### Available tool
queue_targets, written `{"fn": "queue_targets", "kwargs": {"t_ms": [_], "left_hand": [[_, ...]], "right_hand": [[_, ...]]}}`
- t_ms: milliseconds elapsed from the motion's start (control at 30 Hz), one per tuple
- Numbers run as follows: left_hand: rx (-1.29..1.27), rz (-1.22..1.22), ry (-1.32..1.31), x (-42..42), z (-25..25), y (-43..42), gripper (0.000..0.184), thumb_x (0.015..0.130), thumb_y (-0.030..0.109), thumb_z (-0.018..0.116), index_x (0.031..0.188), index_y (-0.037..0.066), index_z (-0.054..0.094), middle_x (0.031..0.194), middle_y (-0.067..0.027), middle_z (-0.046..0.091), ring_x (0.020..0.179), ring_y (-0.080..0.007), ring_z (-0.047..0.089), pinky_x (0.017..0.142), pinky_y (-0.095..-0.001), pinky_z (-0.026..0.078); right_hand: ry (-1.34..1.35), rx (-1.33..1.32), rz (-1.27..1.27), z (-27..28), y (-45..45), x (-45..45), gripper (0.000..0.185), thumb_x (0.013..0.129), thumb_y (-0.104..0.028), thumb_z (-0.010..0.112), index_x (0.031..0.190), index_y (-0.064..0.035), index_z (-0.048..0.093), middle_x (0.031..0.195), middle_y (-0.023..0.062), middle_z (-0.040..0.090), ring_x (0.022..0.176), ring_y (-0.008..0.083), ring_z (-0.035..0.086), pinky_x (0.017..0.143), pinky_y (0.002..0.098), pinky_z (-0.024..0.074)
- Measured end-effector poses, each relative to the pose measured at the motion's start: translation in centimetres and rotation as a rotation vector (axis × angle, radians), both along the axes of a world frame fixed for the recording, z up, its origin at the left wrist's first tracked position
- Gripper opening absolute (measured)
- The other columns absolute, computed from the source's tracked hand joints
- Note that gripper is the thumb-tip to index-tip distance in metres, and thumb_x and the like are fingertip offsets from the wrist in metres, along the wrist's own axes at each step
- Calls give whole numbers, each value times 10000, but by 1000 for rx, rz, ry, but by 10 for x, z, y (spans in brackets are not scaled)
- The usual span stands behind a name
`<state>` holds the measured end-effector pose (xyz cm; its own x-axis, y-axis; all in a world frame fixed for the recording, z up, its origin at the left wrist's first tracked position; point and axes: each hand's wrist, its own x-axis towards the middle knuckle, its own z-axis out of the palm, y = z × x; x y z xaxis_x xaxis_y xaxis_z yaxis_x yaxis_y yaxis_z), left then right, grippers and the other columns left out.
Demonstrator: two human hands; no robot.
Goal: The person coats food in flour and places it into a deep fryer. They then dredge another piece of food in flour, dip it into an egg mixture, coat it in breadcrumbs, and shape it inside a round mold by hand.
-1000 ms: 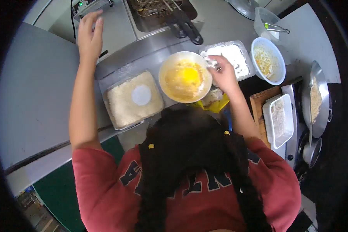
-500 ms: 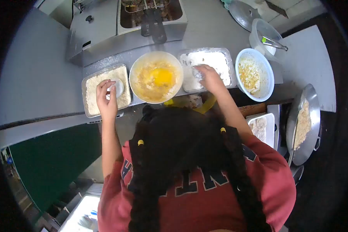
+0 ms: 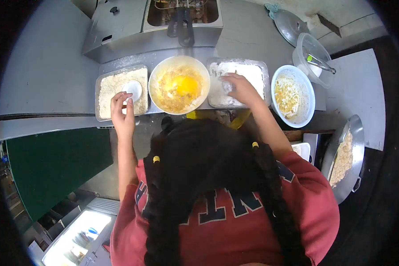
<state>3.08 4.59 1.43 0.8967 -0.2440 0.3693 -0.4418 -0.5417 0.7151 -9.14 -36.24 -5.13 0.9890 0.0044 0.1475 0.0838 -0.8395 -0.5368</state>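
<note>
My left hand (image 3: 122, 110) is over the tray of breadcrumbs (image 3: 109, 87), its fingers closed on the edge of a small white round cup (image 3: 132, 90). My right hand (image 3: 243, 90) is at the tray of white flour (image 3: 251, 72), fingers curled around a whitish, flour-coated lump (image 3: 227, 86); its exact kind I cannot make out. Between the two trays stands a cream bowl (image 3: 153, 88) with beaten egg and a bright yellow yolk patch (image 3: 183, 86).
A pale blue bowl (image 3: 311, 95) with shredded mix stands right of the flour. Behind it are a clear tub (image 3: 299, 48) with tongs (image 3: 322, 64) and a metal lid (image 3: 290, 26). A fryer (image 3: 164, 35) is at the back. A wok (image 3: 357, 153) with crumbs sits lower right.
The view has shifted slightly, so the trays and bowls sit a little differently in it. Both hands stay at the same trays with the same holds.
</note>
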Motion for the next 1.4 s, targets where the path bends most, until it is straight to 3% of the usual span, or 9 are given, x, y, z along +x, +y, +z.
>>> {"fn": "queue_targets", "kwargs": {"t_ms": [200,433,533,733,800,933,1133,1333,1400], "left_hand": [[-45,-84,16,-16,-2,-27,144,899,62,613,1016,30,690,1147,-145,593,1066,-267,591,836,-341,505],[40,-150,-64,-21,-13,-35,141,919,78,612,1025,38,694,1148,-124,589,1067,-241,590,803,-322,515],[10,-152,-45,-23,-17,-36,140,915,76,615,1025,42,695,1147,-119,590,1069,-237,587,800,-320,510],[30,-162,-62,-28,-9,-38,140,904,75,619,1019,43,693,1142,-113,593,1068,-249,584,828,-336,489],[42,-158,-64,-29,-8,-37,141,901,70,618,1018,43,693,1141,-115,592,1065,-256,585,838,-342,484],[36,-144,-76,-31,-11,-36,143,892,47,614,1013,44,690,1139,-123,590,1066,-267,587,843,-348,480],[46,-164,-74,-32,-13,-38,141,890,36,611,1011,39,684,1142,-130,586,1072,-272,589,839,-342,485],[52,-203,-71,-35,-13,-48,154,874,33,618,1013,34,684,1152,-152,585,1059,-299,591,897,-375,478],[51,-221,-40,-39,-12,-50,163,859,46,629,1010,37,691,1154,-156,593,1059,-313,587,915,-390,466]], "right_hand": [[-11,-297,-32,1,53,7,281,702,-166,711,982,-138,730,1037,71,693,994,277,606,893,439,452],[99,-282,-99,12,45,5,257,705,-149,711,960,-160,735,935,24,691,1006,253,587,864,457,426],[-57,-308,-83,8,45,1,241,705,-149,709,944,-163,742,907,28,698,1012,255,584,865,470,418],[34,-324,-67,8,40,8,239,709,-191,718,942,-149,748,958,41,707,1029,276,589,910,472,421],[104,-89,-146,9,32,7,237,720,-212,721,946,-145,751,978,59,703,1057,294,585,901,471,439],[69,-118,-188,15,4,-6,240,734,-227,720,959,-151,755,1005,87,696,1061,309,592,908,482,455],[389,-314,-321,24,-17,-24,222,736,-172,714,950,-138,765,1146,152,659,1125,345,583,986,440,454],[-23,-140,-132,6,4,-11,389,723,-45,658,1098,-129,718,1248,157,629,1177,338,566,1020,410,443],[21,-134,-89,-14,7,-8,420,718,-39,659,1126,-127,703,1246,155,630,1176,336,568,1021,398,445]]}}
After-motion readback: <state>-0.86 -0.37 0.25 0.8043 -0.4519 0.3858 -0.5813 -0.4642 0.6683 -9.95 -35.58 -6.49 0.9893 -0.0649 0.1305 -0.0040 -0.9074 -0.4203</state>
